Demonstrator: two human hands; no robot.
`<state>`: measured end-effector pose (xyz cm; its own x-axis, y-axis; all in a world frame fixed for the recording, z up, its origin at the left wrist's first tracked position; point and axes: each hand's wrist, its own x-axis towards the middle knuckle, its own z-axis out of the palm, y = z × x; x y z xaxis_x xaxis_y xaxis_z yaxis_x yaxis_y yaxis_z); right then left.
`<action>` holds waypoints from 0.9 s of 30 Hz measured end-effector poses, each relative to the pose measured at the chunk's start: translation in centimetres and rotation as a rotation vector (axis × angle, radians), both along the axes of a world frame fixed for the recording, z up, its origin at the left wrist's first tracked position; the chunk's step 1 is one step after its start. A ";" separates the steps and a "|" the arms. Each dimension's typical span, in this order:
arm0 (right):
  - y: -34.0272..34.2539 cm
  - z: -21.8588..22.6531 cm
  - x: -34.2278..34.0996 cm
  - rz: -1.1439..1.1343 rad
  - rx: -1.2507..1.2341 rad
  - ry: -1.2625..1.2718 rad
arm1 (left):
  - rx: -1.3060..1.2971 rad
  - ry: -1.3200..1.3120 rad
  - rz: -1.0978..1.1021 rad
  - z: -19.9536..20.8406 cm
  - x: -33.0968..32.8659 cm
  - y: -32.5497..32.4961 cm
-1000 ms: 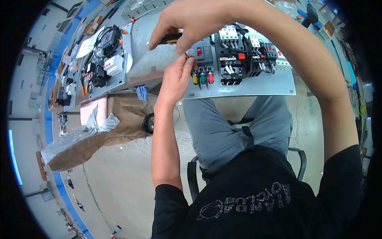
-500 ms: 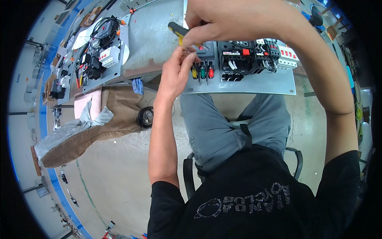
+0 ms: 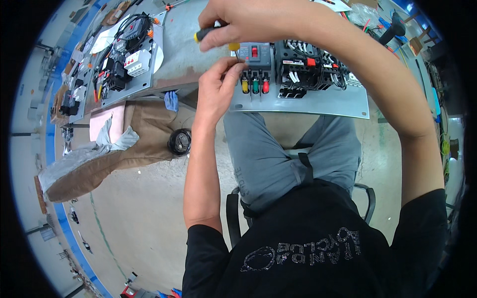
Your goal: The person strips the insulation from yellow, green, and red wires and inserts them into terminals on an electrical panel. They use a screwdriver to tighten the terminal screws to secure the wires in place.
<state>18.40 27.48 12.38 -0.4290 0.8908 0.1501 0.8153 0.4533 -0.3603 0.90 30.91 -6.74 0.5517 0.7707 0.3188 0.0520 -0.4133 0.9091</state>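
Note:
My right hand (image 3: 231, 22) is wrapped around a screwdriver (image 3: 202, 35) with a black and yellow handle. Its thin shaft points down at the left side of a grey circuit breaker (image 3: 258, 59) with a red switch. There my left hand (image 3: 217, 82) has its thumb and forefinger pinched together at the shaft's lower end; whatever lies between them is too small to make out. Below the breaker stick out yellow (image 3: 245, 86), green (image 3: 255, 86) and red (image 3: 266, 87) sleeved terminals. The breaker is mounted on a grey metal plate (image 3: 323, 105).
Black contactors (image 3: 295, 74) with wires fill the plate's right part. A second wired panel (image 3: 134, 64) lies on the bench to the left. A blue glove (image 3: 171, 101) hangs at the bench edge, above a black cable coil (image 3: 179, 142). A brown-and-grey garment (image 3: 139, 139) drapes at left.
The screwdriver has swung to a flatter handle angle, and its shaft now shows at the breaker's left side. My right hand has shifted left and up, uncovering the breaker's red switch.

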 end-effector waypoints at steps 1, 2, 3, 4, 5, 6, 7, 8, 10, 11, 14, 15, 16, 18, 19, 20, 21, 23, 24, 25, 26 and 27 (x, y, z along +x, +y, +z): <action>0.1 -0.3 0.0 -0.065 -0.037 -0.011 | 0.031 -0.022 0.044 0.0 -0.4 -0.4; 0.3 -0.6 -0.1 -0.123 -0.073 -0.019 | -0.033 -0.085 0.134 -0.6 -1.1 -0.9; 0.3 -0.7 -0.1 -0.191 -0.106 -0.030 | -0.096 -0.154 0.214 -1.6 -1.9 -1.5; 0.6 -1.4 0.1 -0.192 -0.065 -0.056 | -0.159 -0.223 0.292 -2.9 -2.6 -2.1; 1.1 -2.7 0.2 -0.189 -0.025 -0.078 | -0.237 -0.199 0.304 -5.0 -3.9 -2.7; 1.4 -2.9 0.3 -0.188 0.016 -0.106 | -0.316 -0.180 0.314 -7.8 -5.3 -3.0; 1.4 -2.8 -0.1 -0.145 -0.011 -0.077 | -0.395 -0.158 0.345 -11.0 -6.7 -3.3; 1.1 -2.4 -0.4 -0.130 -0.022 -0.048 | -0.353 -0.003 0.243 -13.8 -7.0 -3.5; 0.5 -2.2 -0.2 -0.113 -0.047 0.008 | -0.485 -0.046 0.166 -14.3 -4.0 -5.6; 0.5 -2.5 0.1 -0.111 -0.025 0.015 | -0.509 -0.072 0.125 -14.3 -2.6 -6.0; 0.6 -3.1 0.4 -0.145 -0.021 0.035 | -0.367 -0.082 0.103 -15.1 -1.5 -4.3; 0.2 -2.7 0.0 -0.183 -0.060 0.040 | -0.284 -0.071 0.114 -15.6 -1.5 -3.7; -0.1 -2.2 -0.2 -0.220 -0.099 0.045 | -0.300 -0.068 0.114 -16.2 -1.5 -3.7; -0.4 -1.9 0.7 -0.211 -0.144 0.083 | -0.325 -0.059 0.093 -16.5 -0.9 -3.5; -0.2 -2.5 1.0 -0.219 -0.133 0.099 | -0.292 -0.026 0.086 -16.6 -0.6 -3.2; -0.1 -2.8 1.1 -0.229 -0.125 0.117 | -0.262 0.009 0.077 -16.8 -0.2 -3.0; -0.1 -2.8 1.2 -0.231 -0.119 0.108 | -0.232 0.044 0.068 -17.0 0.1 -2.8; 0.0 -2.7 0.9 -0.235 -0.108 0.091 | -0.066 0.080 0.107 -17.6 0.5 -3.0; 0.0 -2.9 0.8 -0.234 -0.083 0.081 | 0.017 0.098 0.127 -18.1 0.6 -3.1; 0.1 -3.1 0.8 -0.233 -0.059 0.071 | 0.092 0.152 0.111 -18.5 0.6 -3.1; 0.3 -2.8 0.4 -0.230 -0.033 0.061 | 0.168 0.206 0.097 -18.5 0.5 -2.9; 0.2 -2.3 0.0 -0.252 -0.056 0.023 | 0.244 0.260 0.083 -18.6 0.4 -2.6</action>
<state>18.37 27.65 10.07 -0.1899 0.9762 0.1046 0.8911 0.2161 -0.3991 1.28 28.31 -25.30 0.5772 0.7348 0.3563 0.3106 -0.6010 0.7364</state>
